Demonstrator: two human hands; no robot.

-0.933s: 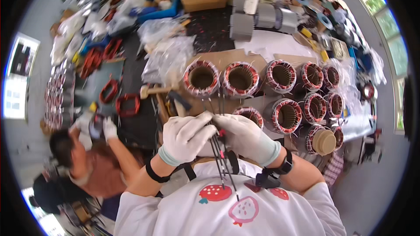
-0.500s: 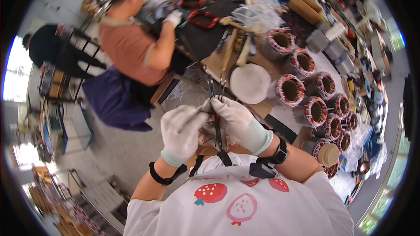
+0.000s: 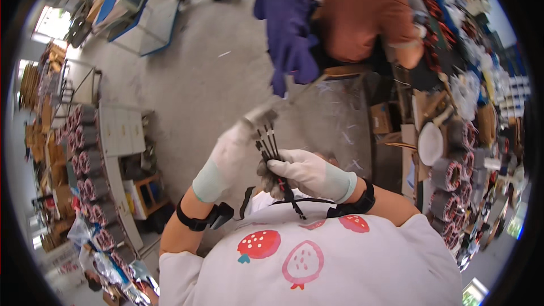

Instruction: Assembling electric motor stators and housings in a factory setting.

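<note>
A bundle of thin black wire leads (image 3: 265, 143) with pale bare-looking tips fans upward in front of my chest. My right hand (image 3: 314, 173), in a white glove with a pale green cuff, is closed around its middle, and the dark lower end hangs down against my shirt. Close to the tips, on the left, is my left hand (image 3: 229, 143), gloved the same way. Motion smears its fingers, so whether they grip or touch a lead cannot be told.
A co-worker in a brown-red shirt (image 3: 357, 17) sits at the bench on the right, a purple-blue jacket (image 3: 289, 34) hanging behind. Wound motor stators (image 3: 447, 174) and a round white disc (image 3: 430, 143) lie right; drawer cabinets (image 3: 122, 131) and more stators (image 3: 88, 161) line the left.
My view has swung left, away from the bench toward the floor. My right hand still holds the leads, which are now fanned apart; my left hand has risen toward their tips.
</note>
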